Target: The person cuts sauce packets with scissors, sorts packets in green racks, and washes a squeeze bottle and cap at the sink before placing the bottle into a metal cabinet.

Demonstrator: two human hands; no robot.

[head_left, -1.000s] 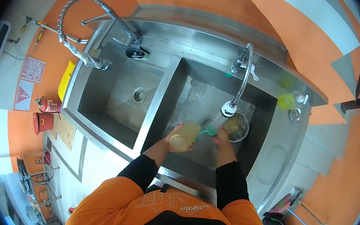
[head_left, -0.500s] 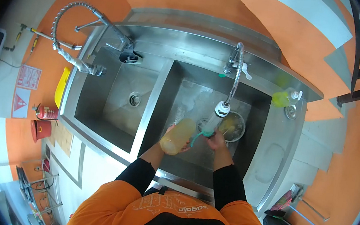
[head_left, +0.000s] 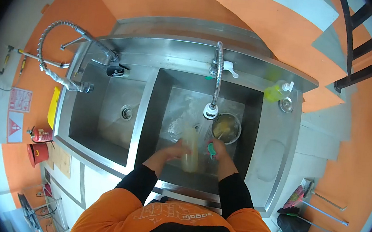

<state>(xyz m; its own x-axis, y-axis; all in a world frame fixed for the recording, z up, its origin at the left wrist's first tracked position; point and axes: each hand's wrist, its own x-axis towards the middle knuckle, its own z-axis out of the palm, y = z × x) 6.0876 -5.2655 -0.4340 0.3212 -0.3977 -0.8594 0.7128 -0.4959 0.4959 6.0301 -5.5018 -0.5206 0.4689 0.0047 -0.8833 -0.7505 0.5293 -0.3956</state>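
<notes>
My left hand (head_left: 174,151) is closed around a cloudy, pale yellow plastic container (head_left: 190,155), tall and cylindrical, held low over the right sink basin. To its right, my right hand (head_left: 220,150) grips a small green item (head_left: 211,151), whose exact kind I cannot make out. The two hands are a short way apart. Water runs from the hanging spray tap (head_left: 211,112) just beyond them. A round bowl (head_left: 239,131) with something yellowish inside sits in the basin beyond my right hand.
A metal divider (head_left: 146,98) separates the left basin (head_left: 108,126), which has a drain, from the right one. A second spring-hose tap (head_left: 76,85) hangs at the left. A soap pump bottle (head_left: 275,92) and drain strainer (head_left: 286,105) stand on the right ledge.
The container has swung more upright in view and come nearer my body. My right hand has drawn the green item out from under the tap's stream. The view has shifted slightly.
</notes>
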